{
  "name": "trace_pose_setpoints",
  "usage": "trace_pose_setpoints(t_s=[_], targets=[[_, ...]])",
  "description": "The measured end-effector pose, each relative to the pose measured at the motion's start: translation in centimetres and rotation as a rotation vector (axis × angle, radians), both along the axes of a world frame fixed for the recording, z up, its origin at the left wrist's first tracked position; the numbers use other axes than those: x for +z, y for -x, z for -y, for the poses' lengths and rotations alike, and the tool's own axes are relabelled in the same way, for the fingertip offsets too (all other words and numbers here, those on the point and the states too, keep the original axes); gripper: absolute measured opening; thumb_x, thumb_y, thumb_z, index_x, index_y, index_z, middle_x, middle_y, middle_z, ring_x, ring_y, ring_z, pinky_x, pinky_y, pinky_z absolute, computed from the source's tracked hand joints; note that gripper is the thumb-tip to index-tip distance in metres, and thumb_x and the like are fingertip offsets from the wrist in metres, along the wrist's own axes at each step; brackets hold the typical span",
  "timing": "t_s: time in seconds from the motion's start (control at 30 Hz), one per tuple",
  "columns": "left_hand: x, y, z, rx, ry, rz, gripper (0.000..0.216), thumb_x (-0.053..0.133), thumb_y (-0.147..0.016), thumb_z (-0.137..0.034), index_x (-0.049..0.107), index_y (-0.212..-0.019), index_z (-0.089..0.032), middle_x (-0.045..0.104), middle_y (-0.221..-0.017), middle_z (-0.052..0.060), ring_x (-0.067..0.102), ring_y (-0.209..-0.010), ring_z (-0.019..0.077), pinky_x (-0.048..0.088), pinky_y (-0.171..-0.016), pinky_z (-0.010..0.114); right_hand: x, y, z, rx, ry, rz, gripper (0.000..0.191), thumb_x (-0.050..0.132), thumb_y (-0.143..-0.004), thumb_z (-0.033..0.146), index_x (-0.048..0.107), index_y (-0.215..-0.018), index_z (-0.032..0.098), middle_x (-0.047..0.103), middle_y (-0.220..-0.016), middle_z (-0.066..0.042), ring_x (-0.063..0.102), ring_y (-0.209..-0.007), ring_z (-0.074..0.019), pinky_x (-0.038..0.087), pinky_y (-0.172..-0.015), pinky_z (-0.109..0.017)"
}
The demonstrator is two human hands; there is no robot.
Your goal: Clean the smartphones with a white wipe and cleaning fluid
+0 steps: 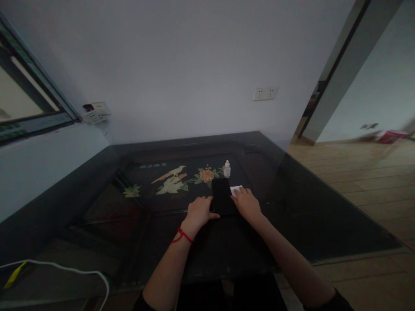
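A black phone lies flat on the dark glossy table, its dark face up. My left hand grips its lower left edge, the thumb near the bottom corner and the fingers curled along the side. At the phone's right edge, my right hand has its fingers closed on a small white cloth or wipe. Part of that white piece is hidden under the fingers. Just beyond the phone stands a small white dropper bottle, upright and capped, touched by neither hand.
The table has an inlaid picture of birds and a flower. Behind it rises a wall with sockets. A white cable with a yellow tag runs at the lower left. Tiled floor lies to the right.
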State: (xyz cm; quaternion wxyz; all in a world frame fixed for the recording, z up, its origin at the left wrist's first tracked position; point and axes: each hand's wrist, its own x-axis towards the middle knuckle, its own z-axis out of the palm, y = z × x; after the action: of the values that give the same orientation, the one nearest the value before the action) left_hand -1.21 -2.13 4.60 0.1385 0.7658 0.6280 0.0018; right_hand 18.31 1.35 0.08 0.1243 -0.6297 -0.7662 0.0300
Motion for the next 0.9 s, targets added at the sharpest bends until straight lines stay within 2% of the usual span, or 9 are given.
trace_pose_setpoints(t_s=[0.13, 0.2, 0.3, 0.4, 0.57, 0.7, 0.9], targets=[[0.0, -0.1, 0.1, 0.001, -0.001, -0.003, 0.065, 0.069, -0.07, -0.052, 0.052, -0.125, -0.023, 0.06, -0.115, 0.011, 0.055, -0.11, 0.0293, 0.046, -0.082, 0.035, 0.7, -1.4, -3.4, 0.044, 0.055, -0.367, 0.026, 0.055, -0.087, 0.029, 0.068, -0.106, 0.017, 0.063, -0.117, -0.015, 0.056, -0.11, -0.0273, 0.04, -0.097, -0.04], [0.0, -0.1, 0.1, 0.009, -0.003, -0.006, 0.064, 0.069, -0.069, -0.052, 0.053, -0.125, -0.024, 0.059, -0.117, 0.01, 0.054, -0.11, 0.0288, 0.046, -0.082, 0.034, 1.1, -2.1, -6.5, 0.022, 0.053, -0.433, 0.029, 0.057, -0.085, 0.026, 0.065, -0.112, 0.017, 0.066, -0.113, -0.012, 0.06, -0.105, -0.0229, 0.043, -0.094, -0.037], [-0.1, -0.2, 0.1, 0.023, 0.001, -0.003, 0.064, 0.07, -0.068, -0.051, 0.053, -0.124, -0.025, 0.058, -0.118, 0.01, 0.054, -0.11, 0.0281, 0.046, -0.082, 0.032, 1.1, -2.0, -10.9, -0.017, 0.065, -0.508, 0.042, 0.064, -0.079, 0.024, 0.059, -0.119, 0.014, 0.068, -0.109, -0.012, 0.065, -0.09, -0.0175, 0.05, -0.082, -0.031], [0.0, -0.2, 0.1, 0.019, -0.002, 0.008, 0.065, 0.071, -0.068, -0.05, 0.054, -0.124, -0.023, 0.058, -0.117, 0.011, 0.054, -0.111, 0.0285, 0.047, -0.082, 0.033, 0.1, -0.8, -13.2, -0.025, 0.073, -0.558, 0.048, 0.071, -0.072, 0.024, 0.059, -0.117, 0.011, 0.069, -0.107, -0.013, 0.067, -0.084, -0.0169, 0.051, -0.076, -0.029], [0.4, -0.4, 0.1, 0.028, 0.026, 0.015, 0.061, 0.068, -0.071, -0.049, 0.054, -0.124, -0.023, 0.058, -0.119, 0.011, 0.054, -0.111, 0.0279, 0.046, -0.085, 0.034, -1.4, 0.6, -14.0, -0.006, 0.055, -0.603, 0.033, 0.071, -0.071, 0.02, 0.066, -0.103, 0.014, 0.072, -0.1, -0.009, 0.068, -0.09, -0.0182, 0.049, -0.081, -0.028], [0.5, -0.4, 0.2, 0.03, 0.03, 0.011, 0.059, 0.067, -0.072, -0.05, 0.054, -0.123, -0.023, 0.058, -0.119, 0.011, 0.054, -0.111, 0.0286, 0.046, -0.085, 0.035, -1.3, 1.3, -14.0, -0.007, 0.056, -0.608, 0.027, 0.071, -0.07, 0.021, 0.068, -0.097, 0.018, 0.073, -0.095, -0.007, 0.068, -0.088, -0.0191, 0.049, -0.081, -0.029], [-0.2, -0.2, 0.0, 0.014, 0.007, 0.009, 0.066, 0.071, -0.068, -0.05, 0.053, -0.125, -0.022, 0.059, -0.117, 0.011, 0.055, -0.109, 0.0294, 0.047, -0.083, 0.036, -1.0, 2.5, -13.2, 0.002, 0.068, -0.627, 0.026, 0.073, -0.069, 0.024, 0.068, -0.094, 0.019, 0.072, -0.093, -0.005, 0.067, -0.088, -0.019, 0.048, -0.08, -0.029]])
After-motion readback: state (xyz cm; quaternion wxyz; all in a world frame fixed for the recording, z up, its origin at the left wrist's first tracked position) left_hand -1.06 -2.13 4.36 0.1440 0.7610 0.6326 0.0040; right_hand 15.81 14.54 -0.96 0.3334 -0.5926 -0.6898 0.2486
